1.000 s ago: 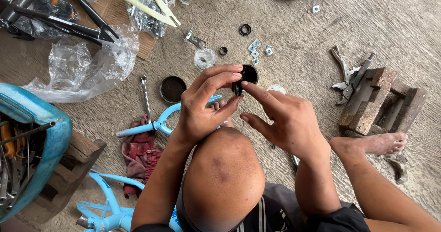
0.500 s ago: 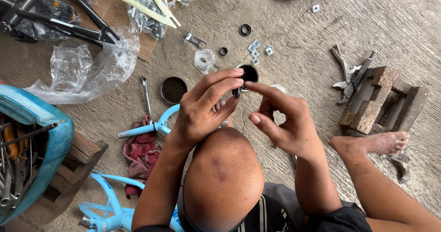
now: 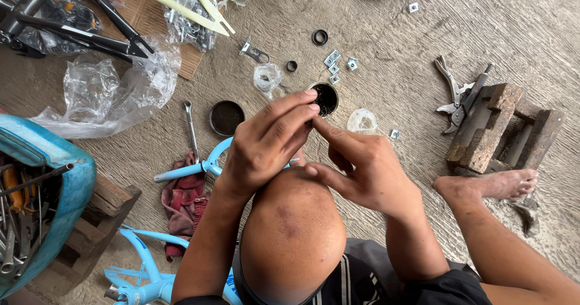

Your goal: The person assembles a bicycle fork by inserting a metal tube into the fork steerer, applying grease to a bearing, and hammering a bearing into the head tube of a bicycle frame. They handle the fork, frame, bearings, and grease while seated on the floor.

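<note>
The small round black part (image 3: 326, 98) sits at your fingertips, just above your raised knee (image 3: 293, 232) and in front of the concrete floor (image 3: 393, 45). It is a shallow ring or cup — dark and grainy inside, with a thin pale rim, its open face turned up toward you and its axis pointing roughly at the camera. Your left hand (image 3: 266, 148) closes over it from the left, fingers curled and pinched on its near edge; your right hand (image 3: 362, 169) meets it from the right and below, forefinger extended to the rim, the other fingers loosely half-open. Both hands touch it, the left holding more of it. Farther left on the floor lies a similar dark round cap (image 3: 226, 117), beside a spanner (image 3: 191, 129) and a pale blue bicycle frame (image 3: 193, 169); small square nuts (image 3: 333, 63) lie beyond, locking pliers (image 3: 459, 96) far right
</note>
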Available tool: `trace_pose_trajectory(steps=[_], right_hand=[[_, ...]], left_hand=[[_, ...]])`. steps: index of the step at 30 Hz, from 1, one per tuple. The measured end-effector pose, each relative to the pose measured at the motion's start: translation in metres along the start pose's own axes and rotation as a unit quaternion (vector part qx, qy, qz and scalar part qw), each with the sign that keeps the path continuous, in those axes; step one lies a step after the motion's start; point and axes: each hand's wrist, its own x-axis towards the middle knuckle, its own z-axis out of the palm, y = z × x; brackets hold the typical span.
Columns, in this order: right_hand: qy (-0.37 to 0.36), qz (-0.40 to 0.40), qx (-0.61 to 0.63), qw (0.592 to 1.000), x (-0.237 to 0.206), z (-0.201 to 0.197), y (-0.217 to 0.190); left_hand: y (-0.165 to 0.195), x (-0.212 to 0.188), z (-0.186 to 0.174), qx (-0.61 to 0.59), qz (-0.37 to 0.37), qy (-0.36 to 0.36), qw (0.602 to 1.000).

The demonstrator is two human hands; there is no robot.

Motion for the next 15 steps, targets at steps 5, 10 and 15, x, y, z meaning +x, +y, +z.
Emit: trace_pose_trajectory(steps=[5, 10, 15], right_hand=[[-0.052, 0.022, 0.243, 0.968, -0.009, -0.008, 0.010], [0.014, -0.002, 0.573, 0.820, -0.011, -0.006, 0.021], [0.059, 0.015, 0.415, 0.908, -0.015, -0.005, 0.016]], left_hand=[[0.002, 0.000, -0.006, 0.045, 0.036, -0.014, 0.998], [0.001, -0.003, 0.000, 0.000, 0.004, 0.029, 1.000], [0.000, -0.007, 0.005, -0.006, -0.004, 0.067, 0.998]])
